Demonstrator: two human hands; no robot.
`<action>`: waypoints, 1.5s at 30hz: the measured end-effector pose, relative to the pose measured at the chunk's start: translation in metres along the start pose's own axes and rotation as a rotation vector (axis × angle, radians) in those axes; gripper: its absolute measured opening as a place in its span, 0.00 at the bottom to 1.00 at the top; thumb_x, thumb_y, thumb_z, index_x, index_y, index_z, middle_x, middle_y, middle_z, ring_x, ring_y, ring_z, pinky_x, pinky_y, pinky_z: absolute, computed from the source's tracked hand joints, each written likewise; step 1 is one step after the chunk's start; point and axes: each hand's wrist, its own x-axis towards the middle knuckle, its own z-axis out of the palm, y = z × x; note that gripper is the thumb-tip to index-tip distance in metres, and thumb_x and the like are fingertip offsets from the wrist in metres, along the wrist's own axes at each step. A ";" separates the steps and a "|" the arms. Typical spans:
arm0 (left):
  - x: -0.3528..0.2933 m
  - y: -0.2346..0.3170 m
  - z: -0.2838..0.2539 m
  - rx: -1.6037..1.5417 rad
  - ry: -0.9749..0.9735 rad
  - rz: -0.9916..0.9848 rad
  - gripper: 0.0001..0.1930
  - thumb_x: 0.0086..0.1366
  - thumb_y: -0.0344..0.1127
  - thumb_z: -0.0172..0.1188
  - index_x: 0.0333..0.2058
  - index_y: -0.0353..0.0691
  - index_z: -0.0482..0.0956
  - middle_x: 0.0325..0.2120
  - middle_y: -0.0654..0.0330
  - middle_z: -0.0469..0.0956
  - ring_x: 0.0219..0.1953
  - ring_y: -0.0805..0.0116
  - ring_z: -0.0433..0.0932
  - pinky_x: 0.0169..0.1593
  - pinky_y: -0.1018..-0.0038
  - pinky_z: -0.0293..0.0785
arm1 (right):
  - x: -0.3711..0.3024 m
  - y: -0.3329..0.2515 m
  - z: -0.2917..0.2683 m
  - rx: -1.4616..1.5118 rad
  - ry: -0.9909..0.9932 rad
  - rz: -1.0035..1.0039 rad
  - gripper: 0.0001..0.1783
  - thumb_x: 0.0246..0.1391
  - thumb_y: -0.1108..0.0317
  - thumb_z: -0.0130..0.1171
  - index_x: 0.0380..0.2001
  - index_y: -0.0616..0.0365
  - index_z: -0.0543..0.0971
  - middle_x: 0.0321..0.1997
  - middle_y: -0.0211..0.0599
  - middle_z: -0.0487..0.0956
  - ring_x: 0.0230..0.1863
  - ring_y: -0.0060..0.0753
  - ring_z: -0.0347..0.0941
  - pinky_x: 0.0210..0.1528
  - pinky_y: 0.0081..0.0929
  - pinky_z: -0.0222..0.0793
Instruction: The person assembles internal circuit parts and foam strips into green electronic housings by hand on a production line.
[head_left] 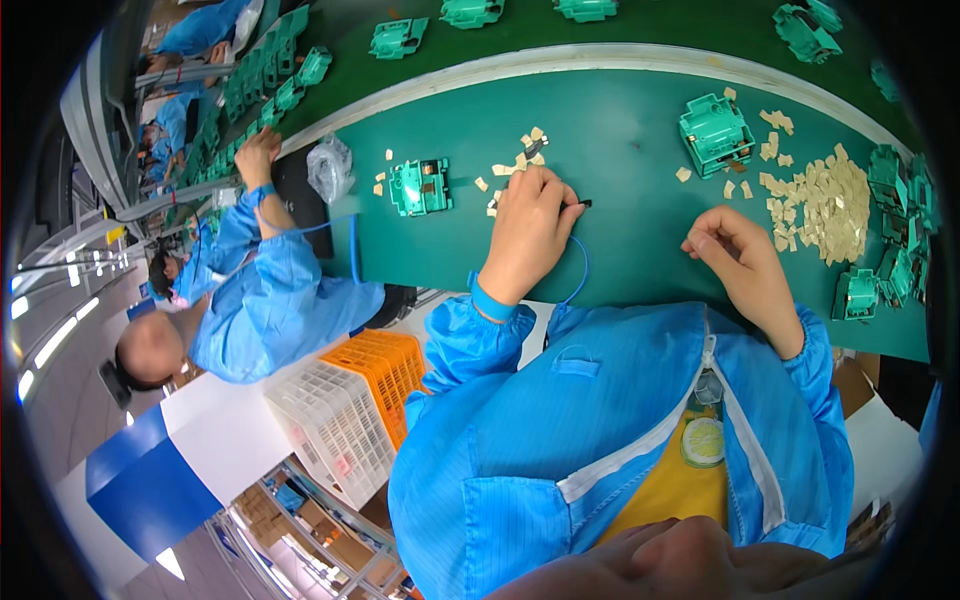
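Observation:
My left hand [530,222] rests over the green worktop with its fingers curled together. A short black tip [586,203] pokes out by its thumb; the rest of that thing is hidden. Beyond its knuckles lie small cream-coloured pieces [503,170] and a small dark part [537,148]. To its left sits a green plastic housing [420,187] with dark and copper-coloured parts inside. My right hand [738,262] is pinched, thumb against fingers; whatever is between them is too small to make out. Another green housing [716,135] stands beyond it, near a heap of cream pieces [830,205].
Several green housings [858,293] cluster at the right edge. Past a pale rail [600,55], more housings [398,38] sit on a dark green belt. A clear plastic bag [330,168] and a co-worker's hand [258,155] are at left. A blue cord [584,265] runs from my left wrist.

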 end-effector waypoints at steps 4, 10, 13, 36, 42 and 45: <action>0.007 0.036 0.000 -0.245 0.036 0.179 0.08 0.60 0.25 0.70 0.37 0.36 0.81 0.38 0.54 0.81 0.40 0.52 0.82 0.43 0.63 0.78 | 0.009 -0.008 0.007 0.160 -0.012 0.195 0.10 0.68 0.65 0.62 0.38 0.62 0.80 0.34 0.32 0.81 0.34 0.20 0.77 0.39 0.20 0.73; 0.025 0.075 0.012 -0.410 0.055 0.462 0.11 0.57 0.24 0.69 0.40 0.38 0.82 0.37 0.56 0.81 0.39 0.54 0.84 0.43 0.62 0.82 | 0.001 -0.008 -0.010 0.660 -0.124 0.357 0.12 0.64 0.63 0.65 0.38 0.62 0.81 0.32 0.33 0.81 0.32 0.24 0.78 0.37 0.21 0.75; 0.039 0.097 0.005 -0.349 0.198 0.527 0.12 0.56 0.26 0.73 0.39 0.39 0.84 0.36 0.60 0.84 0.39 0.58 0.82 0.45 0.63 0.77 | -0.010 -0.003 -0.021 0.602 0.021 0.208 0.08 0.64 0.68 0.63 0.39 0.63 0.81 0.34 0.33 0.82 0.34 0.23 0.79 0.39 0.21 0.76; 0.089 0.138 0.061 -0.259 0.113 0.438 0.06 0.56 0.25 0.68 0.33 0.36 0.82 0.32 0.57 0.82 0.35 0.54 0.80 0.40 0.62 0.76 | -0.043 0.011 -0.069 0.333 0.378 -0.123 0.03 0.62 0.76 0.60 0.38 0.62 0.80 0.34 0.27 0.79 0.34 0.17 0.74 0.39 0.17 0.70; 0.119 0.161 0.094 -0.356 0.141 0.603 0.06 0.58 0.28 0.68 0.35 0.38 0.83 0.41 0.57 0.82 0.47 0.55 0.79 0.47 0.61 0.74 | -0.051 0.002 -0.088 0.100 0.556 -0.040 0.05 0.62 0.75 0.62 0.41 0.62 0.82 0.34 0.25 0.79 0.35 0.16 0.73 0.39 0.17 0.69; 0.114 0.163 0.084 -0.458 0.020 0.637 0.06 0.58 0.29 0.69 0.36 0.40 0.84 0.43 0.58 0.83 0.47 0.56 0.78 0.48 0.61 0.73 | -0.052 0.000 -0.088 -0.073 0.559 -0.094 0.07 0.62 0.76 0.63 0.43 0.63 0.82 0.33 0.26 0.79 0.35 0.17 0.73 0.40 0.17 0.69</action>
